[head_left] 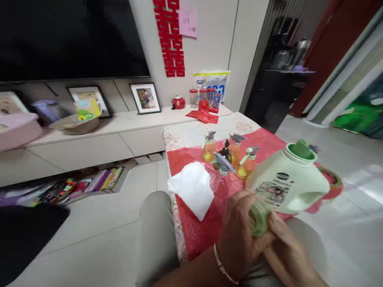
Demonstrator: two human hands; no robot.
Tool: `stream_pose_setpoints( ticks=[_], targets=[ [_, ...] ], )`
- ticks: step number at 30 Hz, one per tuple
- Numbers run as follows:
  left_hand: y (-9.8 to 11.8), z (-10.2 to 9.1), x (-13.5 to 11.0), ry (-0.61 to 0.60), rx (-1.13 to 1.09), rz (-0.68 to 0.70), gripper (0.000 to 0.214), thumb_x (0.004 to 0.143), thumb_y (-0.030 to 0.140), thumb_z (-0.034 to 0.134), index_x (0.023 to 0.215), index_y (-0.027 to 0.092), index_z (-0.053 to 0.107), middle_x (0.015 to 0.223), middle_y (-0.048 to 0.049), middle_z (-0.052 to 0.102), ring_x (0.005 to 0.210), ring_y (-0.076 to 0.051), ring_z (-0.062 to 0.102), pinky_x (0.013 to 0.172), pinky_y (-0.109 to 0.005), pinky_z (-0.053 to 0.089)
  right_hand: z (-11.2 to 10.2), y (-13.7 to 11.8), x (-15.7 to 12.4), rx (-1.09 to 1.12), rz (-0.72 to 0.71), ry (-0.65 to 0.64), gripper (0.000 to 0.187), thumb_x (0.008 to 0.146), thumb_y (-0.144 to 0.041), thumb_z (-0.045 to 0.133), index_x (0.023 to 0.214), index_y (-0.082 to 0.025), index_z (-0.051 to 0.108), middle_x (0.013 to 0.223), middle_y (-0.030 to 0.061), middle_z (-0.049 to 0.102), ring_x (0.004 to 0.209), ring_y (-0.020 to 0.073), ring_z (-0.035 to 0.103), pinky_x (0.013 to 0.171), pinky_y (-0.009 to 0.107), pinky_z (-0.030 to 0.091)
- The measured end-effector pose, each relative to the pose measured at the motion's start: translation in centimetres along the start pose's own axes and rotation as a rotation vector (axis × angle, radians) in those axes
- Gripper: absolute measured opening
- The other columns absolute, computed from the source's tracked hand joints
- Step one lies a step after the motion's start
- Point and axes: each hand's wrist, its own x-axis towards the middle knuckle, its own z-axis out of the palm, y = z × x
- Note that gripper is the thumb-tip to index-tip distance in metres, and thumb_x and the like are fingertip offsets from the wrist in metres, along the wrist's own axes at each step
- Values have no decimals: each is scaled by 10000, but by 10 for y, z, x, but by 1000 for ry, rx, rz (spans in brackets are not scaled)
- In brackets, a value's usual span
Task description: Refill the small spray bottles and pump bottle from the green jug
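Note:
Between my two hands is a pale green bottle cap (259, 218), its hollow side partly facing me. My left hand (237, 229), with a bracelet at the wrist, curls around the cap's left side, slightly blurred. On the other side, the fingers of my right hand (279, 239) close on its edge. Just behind them stands a large pale green detergent jug (278, 179) with its neck uncapped and a green spout showing. A spray bottle (221, 181) with a grey trigger is nearest to my left hand. Beside it lies a folded white cloth (194, 187).
Several spray bottles with yellow liquid (208, 149) and a dark pump bottle (226, 153) stand farther back on the red plastic sheet (191, 231). A roll of tape (333, 181) sits behind the jug. Beyond, jars (194, 99) stand on a long white cabinet (143, 137).

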Motion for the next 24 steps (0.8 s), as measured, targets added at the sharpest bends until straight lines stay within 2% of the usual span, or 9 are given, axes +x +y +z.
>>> stream_pose_setpoints(
  ticks=[3,5,8,10,11,13,16,20,24],
  targets=[
    [-13,-45,11,-55,134,13,649,935,390,703,1492,290,385,1248,-119,622,1148,-297,651,960,-470,604,9,5,14,-122,15,-136,633,769,-656,771,1264,-263,735,1253,134,723,1181,311,659,1069,471,517],
    [-33,-77,26,15,270,-102,600,935,354,711,1469,303,442,1287,-110,586,1182,-281,630,969,-437,594,8,6,18,-257,37,-172,583,774,-605,803,1241,-260,748,1188,121,740,1102,274,680,1036,434,530],
    [-85,-120,60,118,414,-269,661,901,305,736,1497,286,451,1324,-106,508,1167,-258,619,1023,-451,568,-4,5,16,-458,76,-150,538,766,-556,835,1198,-243,767,1071,110,751,934,228,681,877,370,571],
    [-129,-136,82,34,460,-376,769,827,260,789,1508,243,432,1322,-114,493,1266,-295,573,1098,-491,516,-13,5,12,-495,80,-117,559,749,-582,839,1183,-237,772,1042,108,743,866,213,664,765,336,566],
    [-150,-140,92,-30,478,-453,797,798,225,798,1502,224,424,1323,-118,488,1286,-303,565,1115,-500,499,-18,6,11,-490,77,-92,566,735,-589,847,1174,-239,774,1031,104,741,851,207,660,740,321,557],
    [-186,-139,105,-71,478,-510,823,732,165,816,1464,172,440,1308,-135,501,1264,-321,584,1100,-515,504,-26,7,8,-465,51,-32,563,709,-592,867,1144,-244,783,985,90,737,833,191,657,725,295,538],
    [-221,-126,111,-123,464,-536,779,694,151,824,1393,188,483,1288,-114,524,1272,-315,584,1103,-497,500,-35,10,5,-434,12,37,523,693,-584,882,1100,-267,797,936,68,731,809,169,654,717,268,522],
    [-241,-108,105,-196,463,-569,686,685,140,814,1309,228,543,1247,-79,562,1237,-278,608,1100,-452,494,-43,12,1,-417,16,52,491,703,-576,878,1092,-285,802,908,52,724,793,160,656,745,271,529],
    [-250,-100,101,-214,505,-645,638,690,152,796,1275,234,556,1235,-82,589,1210,-286,626,1069,-449,503,-48,16,0,-428,34,30,508,718,-577,868,1117,-272,793,918,61,730,831,185,683,790,300,545]
  ],
)
